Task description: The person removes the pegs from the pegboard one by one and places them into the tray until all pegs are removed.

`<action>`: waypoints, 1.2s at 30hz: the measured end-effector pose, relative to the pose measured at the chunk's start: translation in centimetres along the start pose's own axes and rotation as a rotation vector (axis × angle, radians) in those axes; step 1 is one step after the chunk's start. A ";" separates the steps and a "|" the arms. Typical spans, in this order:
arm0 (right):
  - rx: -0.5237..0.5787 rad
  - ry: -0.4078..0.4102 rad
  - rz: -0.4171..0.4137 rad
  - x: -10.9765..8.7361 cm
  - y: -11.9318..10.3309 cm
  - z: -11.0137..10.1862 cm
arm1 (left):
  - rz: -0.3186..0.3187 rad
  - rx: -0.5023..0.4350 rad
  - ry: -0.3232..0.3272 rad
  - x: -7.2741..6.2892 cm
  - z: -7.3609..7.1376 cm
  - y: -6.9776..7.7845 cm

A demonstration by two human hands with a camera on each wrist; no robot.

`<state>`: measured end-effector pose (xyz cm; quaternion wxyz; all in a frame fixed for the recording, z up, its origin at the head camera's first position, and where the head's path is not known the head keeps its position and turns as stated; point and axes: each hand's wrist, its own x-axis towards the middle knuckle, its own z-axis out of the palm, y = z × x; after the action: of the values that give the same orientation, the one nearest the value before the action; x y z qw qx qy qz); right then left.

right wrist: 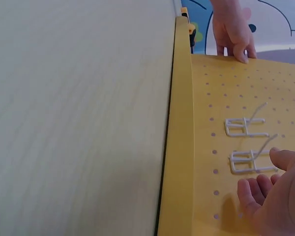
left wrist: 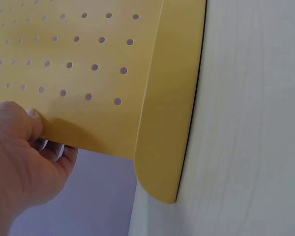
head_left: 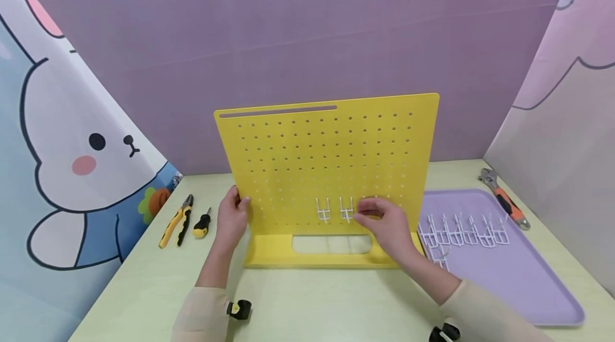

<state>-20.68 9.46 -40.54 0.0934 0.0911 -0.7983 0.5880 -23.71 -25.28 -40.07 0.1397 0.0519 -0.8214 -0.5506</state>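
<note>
A yellow pegboard (head_left: 288, 171) stands upright on its base. My left hand (head_left: 233, 219) grips its left edge, thumb on the front face and fingers behind, as the left wrist view shows. Two white wire hooks sit side by side on the lower part of the board: a left hook (head_left: 323, 211) and a right hook (head_left: 346, 210). Right beside the right hook is my right hand (head_left: 384, 224), thumb and bent fingers apart with a gap between them. In the right wrist view, the thumb tip of this hand (right wrist: 280, 196) is close to that hook's prongs.
On the right, a purple tray (head_left: 519, 283) holds several more white wire hooks (head_left: 461, 232). An adjustable wrench (head_left: 504, 198) lies by the tray's far right edge. Pliers (head_left: 176, 222) and a short screwdriver (head_left: 202, 224) lie left of the board. A purple backdrop (head_left: 307, 32) rises behind.
</note>
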 end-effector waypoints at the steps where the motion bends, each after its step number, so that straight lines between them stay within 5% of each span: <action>1: 0.016 0.004 0.013 0.0 -0.1 0.3 | -0.001 0.000 -0.001 0.0 0.0 0.0; 27: 0.125 0.048 0.197 0.7 0.4 2.0 | 0.003 -0.004 0.004 0.0 0.2 -0.2; 36: 0.109 0.039 0.133 0.8 0.7 1.8 | -0.007 -0.002 0.008 0.0 0.1 -0.1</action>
<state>-21.68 7.91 -41.46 0.0645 0.0311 -0.7674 0.6371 -23.78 -25.23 -40.24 0.1411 0.0570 -0.8200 -0.5517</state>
